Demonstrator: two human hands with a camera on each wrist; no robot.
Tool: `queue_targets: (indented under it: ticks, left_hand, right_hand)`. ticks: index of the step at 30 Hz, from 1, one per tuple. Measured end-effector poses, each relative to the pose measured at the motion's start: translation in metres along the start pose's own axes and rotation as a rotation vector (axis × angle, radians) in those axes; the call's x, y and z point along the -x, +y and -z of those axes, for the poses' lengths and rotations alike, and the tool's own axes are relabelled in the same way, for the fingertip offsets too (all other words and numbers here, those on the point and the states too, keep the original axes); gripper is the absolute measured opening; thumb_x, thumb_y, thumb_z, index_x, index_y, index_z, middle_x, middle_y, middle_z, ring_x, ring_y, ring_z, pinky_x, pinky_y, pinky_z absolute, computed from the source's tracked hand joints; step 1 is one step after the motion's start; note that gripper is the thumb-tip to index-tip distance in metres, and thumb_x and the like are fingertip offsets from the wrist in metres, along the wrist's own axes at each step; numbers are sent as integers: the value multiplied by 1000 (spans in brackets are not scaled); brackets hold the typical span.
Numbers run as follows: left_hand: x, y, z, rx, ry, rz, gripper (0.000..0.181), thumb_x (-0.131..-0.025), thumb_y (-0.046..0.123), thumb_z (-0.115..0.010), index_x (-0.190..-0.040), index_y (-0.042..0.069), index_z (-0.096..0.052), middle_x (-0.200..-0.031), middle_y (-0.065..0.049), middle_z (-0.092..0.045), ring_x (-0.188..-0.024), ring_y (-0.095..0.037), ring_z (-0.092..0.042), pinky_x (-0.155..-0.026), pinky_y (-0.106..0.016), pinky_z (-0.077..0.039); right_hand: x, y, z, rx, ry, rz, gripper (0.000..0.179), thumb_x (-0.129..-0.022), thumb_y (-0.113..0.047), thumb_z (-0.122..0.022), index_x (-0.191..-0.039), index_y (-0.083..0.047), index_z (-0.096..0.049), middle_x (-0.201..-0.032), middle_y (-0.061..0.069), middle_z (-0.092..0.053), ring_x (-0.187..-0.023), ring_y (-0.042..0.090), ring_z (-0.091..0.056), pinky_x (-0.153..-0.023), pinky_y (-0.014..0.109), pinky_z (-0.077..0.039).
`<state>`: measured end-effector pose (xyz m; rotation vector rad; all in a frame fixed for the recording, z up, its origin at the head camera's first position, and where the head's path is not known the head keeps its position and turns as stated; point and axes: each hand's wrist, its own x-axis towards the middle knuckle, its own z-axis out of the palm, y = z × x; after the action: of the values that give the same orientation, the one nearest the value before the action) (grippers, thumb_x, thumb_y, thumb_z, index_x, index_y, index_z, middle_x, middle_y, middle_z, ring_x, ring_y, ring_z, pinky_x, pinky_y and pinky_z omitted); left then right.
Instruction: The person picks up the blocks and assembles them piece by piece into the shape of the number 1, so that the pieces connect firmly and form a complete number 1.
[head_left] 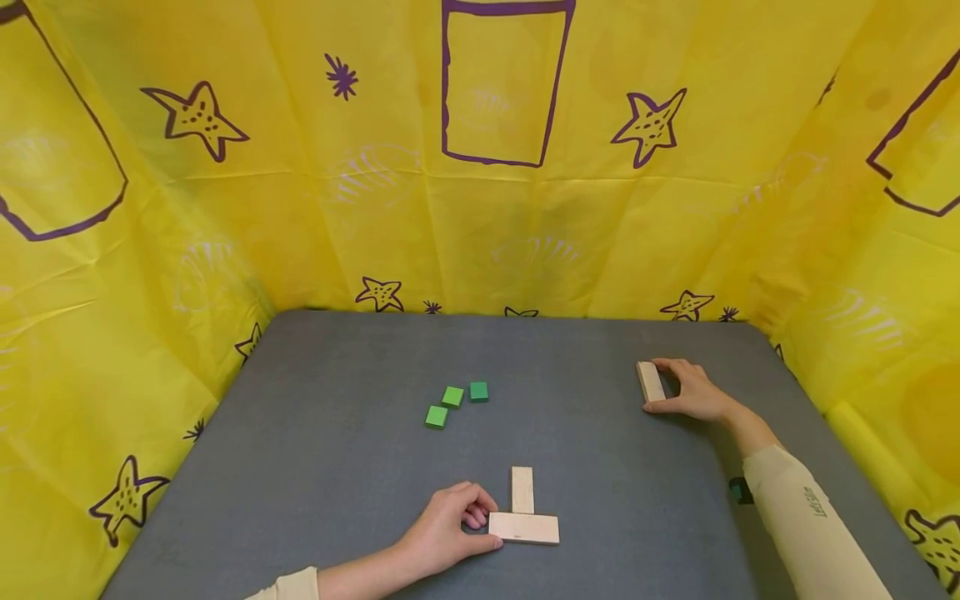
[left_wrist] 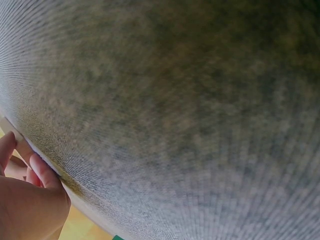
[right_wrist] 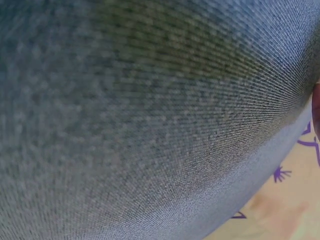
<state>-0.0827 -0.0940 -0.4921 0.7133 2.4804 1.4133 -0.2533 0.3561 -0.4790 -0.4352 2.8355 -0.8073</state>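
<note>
Two plain wooden blocks lie near the front of the table in a T shape. The crosswise wooden block [head_left: 525, 529] has its left end pinched between the thumb and index finger of my left hand [head_left: 446, 529]. Behind it, the other wooden block [head_left: 522, 490] points away, its near end against the crosswise one. At the far right my right hand [head_left: 693, 393] holds a third wooden block [head_left: 649, 382] by its two ends, thumb at the near end and fingers at the far one. The left wrist view shows the left fingers [left_wrist: 45, 172] at a block's end.
Three small green cubes sit mid-table: two light green cubes [head_left: 452, 397] [head_left: 436, 417] and a darker green one [head_left: 478, 392]. Another dark green piece [head_left: 741, 491] is partly hidden by the right sleeve [head_left: 806, 517]. Yellow patterned cloth [head_left: 487, 233] surrounds the grey table [head_left: 337, 467].
</note>
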Motion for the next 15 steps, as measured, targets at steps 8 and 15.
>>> queue_targets:
  ticks: [8, 15]
  left_hand:
    - [0, 1, -1, -5, 10, -10, 29, -73, 14, -87, -93, 12, -65, -83, 10, -55, -74, 0, -54, -67, -18, -50]
    - [1, 0, -1, 2, 9, -11, 29, -73, 14, -87, -93, 11, -65, -83, 9, -55, -74, 0, -54, -67, -18, -51]
  right_hand:
    - [2, -2, -4, -22, 23, -24, 95, -77, -45, -81, -143, 5, -34, -137, 28, -39, -115, 41, -33, -92, 61, -32]
    - [3, -5, -8, -29, 61, -9, 94, -76, -44, -82, -141, 7, -37, -134, 29, -43, -113, 41, -36, -91, 61, -32]
